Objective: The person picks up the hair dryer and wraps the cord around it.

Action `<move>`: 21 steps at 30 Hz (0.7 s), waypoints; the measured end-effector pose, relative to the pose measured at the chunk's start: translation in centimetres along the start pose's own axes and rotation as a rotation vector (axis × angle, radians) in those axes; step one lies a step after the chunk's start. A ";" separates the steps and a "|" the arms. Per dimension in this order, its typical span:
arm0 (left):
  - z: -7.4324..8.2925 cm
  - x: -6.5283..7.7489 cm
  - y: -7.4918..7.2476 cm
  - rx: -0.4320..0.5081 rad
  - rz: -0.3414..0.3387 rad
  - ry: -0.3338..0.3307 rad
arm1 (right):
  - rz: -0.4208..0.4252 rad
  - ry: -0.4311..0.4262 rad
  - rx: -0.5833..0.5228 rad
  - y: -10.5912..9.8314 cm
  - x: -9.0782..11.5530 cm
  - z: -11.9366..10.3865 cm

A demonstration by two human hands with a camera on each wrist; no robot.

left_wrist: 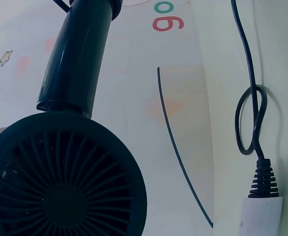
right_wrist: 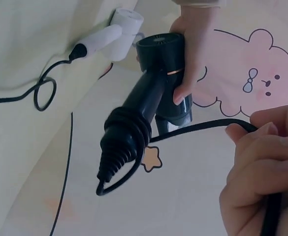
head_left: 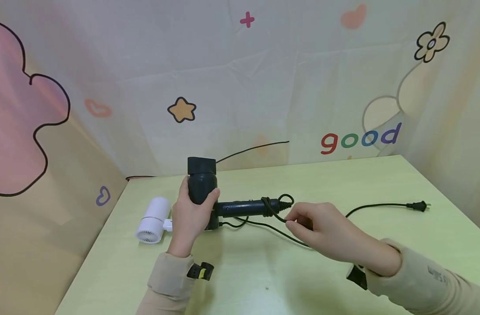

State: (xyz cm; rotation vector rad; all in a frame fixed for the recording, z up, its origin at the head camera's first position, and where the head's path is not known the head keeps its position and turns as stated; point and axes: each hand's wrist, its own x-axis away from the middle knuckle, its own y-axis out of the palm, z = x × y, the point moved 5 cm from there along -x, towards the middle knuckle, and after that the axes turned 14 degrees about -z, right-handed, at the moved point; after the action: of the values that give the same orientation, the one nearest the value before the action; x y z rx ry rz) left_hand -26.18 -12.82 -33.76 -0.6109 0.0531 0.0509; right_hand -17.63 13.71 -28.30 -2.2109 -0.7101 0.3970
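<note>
Hair dryer in black [head_left: 202, 181] is held above the pale green surface [head_left: 244, 267], barrel [head_left: 202, 192] gripped by the left hand [head_left: 190, 219], handle [head_left: 240, 208] pointing right; the right hand [head_left: 326, 229] pinches the black cord [head_left: 277, 216] looped round the handle's end; a white hair dryer [head_left: 156, 214] lies left of both hands

Hair dryer [head_left: 202, 186]: near-black, thin copper-toned ring [right_wrist: 175, 72]. Cord [right_wrist: 198, 126] wound on hair dryer: black. Left of hair dryer, second dryer [head_left: 157, 212]: white. Under hair dryer, table [head_left: 255, 267]: pale yellow-green. Behind hair dryer, cloth backdrop [head_left: 232, 105]: pale, printed with black-outlined orange star [head_left: 181, 110], salmon hearts [head_left: 353, 16], "good" [head_left: 348, 141] in red, green, blue, purple. In front of hair dryer, sleeves [head_left: 170, 275]: beige.
</note>
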 end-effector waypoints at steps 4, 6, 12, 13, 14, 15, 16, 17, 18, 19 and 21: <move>0.0 -0.1 -0.2 0.022 0.014 -0.002 | -0.013 -0.016 -0.010 0.8 0.2 0.1; -0.1 -0.2 -0.3 0.031 0.021 0.003 | -0.022 -0.012 -0.030 1.2 0.3 0.2; -0.1 -0.2 -0.6 0.069 0.028 0.015 | -0.050 0.055 -0.142 2.6 0.6 1.2; -0.1 -0.2 -0.6 0.078 0.027 0.014 | -0.056 0.070 -0.167 2.8 0.7 1.4; -0.1 -0.2 -0.6 0.090 0.026 0.014 | -0.063 0.083 -0.193 3.1 0.8 1.6; -0.1 -0.2 -0.7 0.102 0.027 0.015 | -0.071 0.092 -0.218 3.3 0.8 1.8; -0.1 -0.2 -0.8 0.116 0.028 0.015 | -0.077 0.096 -0.242 3.6 0.9 2.0; -0.1 -0.2 -0.9 0.132 0.029 0.015 | -0.083 0.094 -0.263 3.8 0.9 2.1; -0.1 -0.2 -1.0 0.149 0.028 0.015 | -0.088 0.091 -0.285 4.1 0.9 2.2; -0.1 -0.2 -1.1 0.166 0.028 0.014 | -0.091 0.086 -0.303 4.4 1.0 2.4; -0.2 -0.3 -1.4 0.197 0.028 0.008 | -0.094 0.076 -0.330 4.8 1.0 2.7</move>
State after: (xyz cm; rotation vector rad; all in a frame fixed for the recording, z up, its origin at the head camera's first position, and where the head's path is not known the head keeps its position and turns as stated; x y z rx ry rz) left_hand -26.43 -14.11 -33.13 -0.4130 0.0740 0.0697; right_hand -16.35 13.18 -33.75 -2.4726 -0.8855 0.1556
